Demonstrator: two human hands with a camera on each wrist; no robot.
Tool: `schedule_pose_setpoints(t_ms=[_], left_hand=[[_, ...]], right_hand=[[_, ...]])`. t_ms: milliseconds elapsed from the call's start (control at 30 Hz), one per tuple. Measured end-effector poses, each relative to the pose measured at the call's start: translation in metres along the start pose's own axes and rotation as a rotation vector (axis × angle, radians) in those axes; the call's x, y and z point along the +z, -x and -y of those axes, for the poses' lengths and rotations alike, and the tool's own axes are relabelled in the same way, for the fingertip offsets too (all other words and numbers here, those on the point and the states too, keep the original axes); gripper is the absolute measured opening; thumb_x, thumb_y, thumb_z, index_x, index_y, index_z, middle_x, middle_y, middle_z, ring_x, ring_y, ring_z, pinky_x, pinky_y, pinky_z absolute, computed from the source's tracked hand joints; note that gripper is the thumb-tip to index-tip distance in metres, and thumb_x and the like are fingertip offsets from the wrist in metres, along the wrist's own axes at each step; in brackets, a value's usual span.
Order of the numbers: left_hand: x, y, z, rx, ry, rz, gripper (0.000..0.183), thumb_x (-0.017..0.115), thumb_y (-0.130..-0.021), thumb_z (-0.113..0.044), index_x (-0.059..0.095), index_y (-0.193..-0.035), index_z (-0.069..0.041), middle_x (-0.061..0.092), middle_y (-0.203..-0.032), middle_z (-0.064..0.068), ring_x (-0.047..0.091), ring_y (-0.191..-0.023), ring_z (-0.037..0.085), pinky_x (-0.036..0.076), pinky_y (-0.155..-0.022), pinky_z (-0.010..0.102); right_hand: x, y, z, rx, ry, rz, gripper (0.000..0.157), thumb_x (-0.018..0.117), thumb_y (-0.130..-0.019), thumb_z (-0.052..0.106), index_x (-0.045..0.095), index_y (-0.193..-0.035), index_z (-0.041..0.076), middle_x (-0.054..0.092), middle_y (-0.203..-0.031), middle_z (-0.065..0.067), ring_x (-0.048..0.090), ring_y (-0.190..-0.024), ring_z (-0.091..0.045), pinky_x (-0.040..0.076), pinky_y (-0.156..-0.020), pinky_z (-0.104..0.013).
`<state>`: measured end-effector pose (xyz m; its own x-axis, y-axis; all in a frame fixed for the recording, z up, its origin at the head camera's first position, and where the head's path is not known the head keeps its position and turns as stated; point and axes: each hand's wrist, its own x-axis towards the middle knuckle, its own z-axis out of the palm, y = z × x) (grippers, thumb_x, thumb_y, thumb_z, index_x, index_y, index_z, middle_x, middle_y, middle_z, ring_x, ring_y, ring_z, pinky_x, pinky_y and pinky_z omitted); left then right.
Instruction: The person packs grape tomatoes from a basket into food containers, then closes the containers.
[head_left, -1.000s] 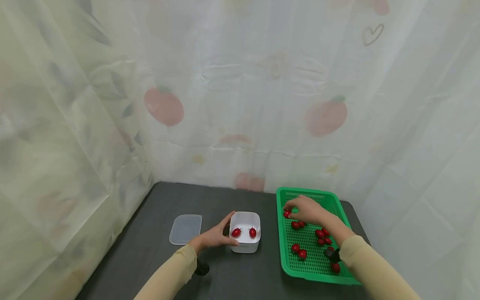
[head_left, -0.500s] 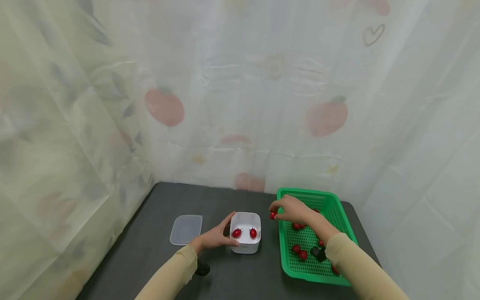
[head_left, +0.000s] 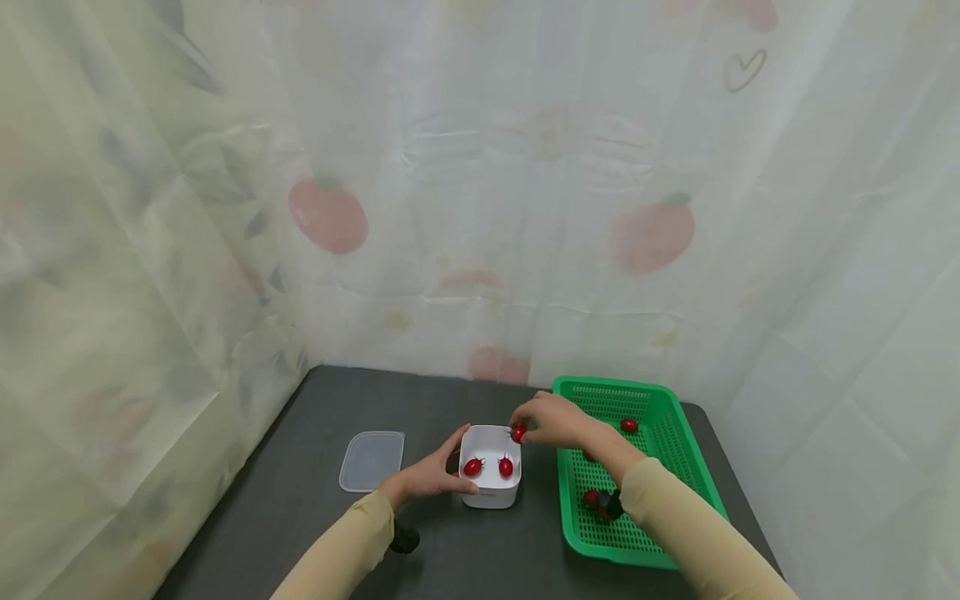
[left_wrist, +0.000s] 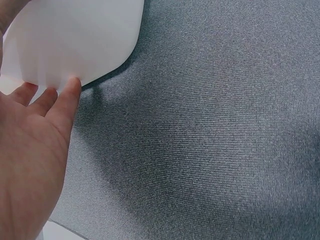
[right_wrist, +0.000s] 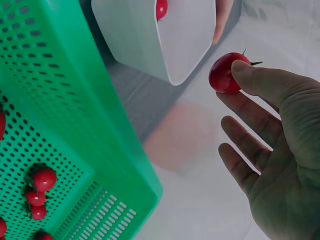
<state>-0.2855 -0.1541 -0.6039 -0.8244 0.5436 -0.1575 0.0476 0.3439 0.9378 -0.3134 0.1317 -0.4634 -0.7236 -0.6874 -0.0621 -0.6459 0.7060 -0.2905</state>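
Note:
My right hand (head_left: 557, 421) pinches a red cherry tomato (right_wrist: 223, 76) between thumb and index finger, its green stem showing. In the head view that tomato is at the back right rim of a white square container (head_left: 489, 498); the right wrist view shows its other fingers loosely spread. My left hand (head_left: 424, 478) holds the container from the left, thumb at the front side and fingers towards the back. Its fingertips (left_wrist: 74, 82) touch the container wall in the left wrist view. Two cherry tomatoes, one on the left (head_left: 472, 467) and one on the right (head_left: 506, 467), lie inside the container.
A green perforated basket (head_left: 566, 500) stands at the right with several cherry tomatoes in it, partly hidden by the right forearm. A translucent lid (head_left: 372, 461) lies left of the container on the dark grey table (head_left: 450, 558). Printed curtains (head_left: 480, 208) hang behind and at the sides.
My right hand has lifted a cherry tomato out of the green basket and carried it left to the container's rim. The left hand and container have stayed in place.

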Motion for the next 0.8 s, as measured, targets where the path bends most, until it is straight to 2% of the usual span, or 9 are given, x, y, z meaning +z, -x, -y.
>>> schedule_pose_setpoints(t_ms=[333,533,800], left_hand=[[0.000,0.000,-0.001,-0.012,0.009,0.008,0.111,0.081,-0.090,-0.028,0.000,-0.166,-0.027,0.014,-0.169,0.015,0.021,-0.152,0.038,0.029,-0.114,0.063],[-0.001,0.000,0.000,-0.014,0.029,0.018,0.112,0.081,-0.091,-0.027,-0.002,-0.166,-0.026,0.013,-0.169,0.012,0.019,-0.152,0.036,0.029,-0.115,0.062],[0.000,-0.001,0.000,-0.008,0.027,0.018,0.111,0.081,-0.091,-0.029,-0.001,-0.166,-0.025,0.013,-0.170,0.012,0.018,-0.153,0.035,0.029,-0.115,0.060]], right_hand=[[0.012,-0.018,0.010,0.007,0.009,0.039,0.022,0.076,-0.094,0.019,0.077,-0.115,0.020,0.072,-0.101,0.010,0.052,-0.097,-0.014,0.048,-0.083,-0.035],[0.018,-0.028,0.016,0.007,0.035,0.066,0.021,0.074,-0.094,0.019,0.077,-0.115,0.020,0.072,-0.101,0.010,0.054,-0.097,-0.014,0.049,-0.087,-0.037],[0.027,-0.037,0.023,0.013,0.066,0.099,0.019,0.075,-0.093,0.019,0.078,-0.112,0.023,0.072,-0.100,0.010,0.053,-0.094,-0.013,0.049,-0.085,-0.036]])
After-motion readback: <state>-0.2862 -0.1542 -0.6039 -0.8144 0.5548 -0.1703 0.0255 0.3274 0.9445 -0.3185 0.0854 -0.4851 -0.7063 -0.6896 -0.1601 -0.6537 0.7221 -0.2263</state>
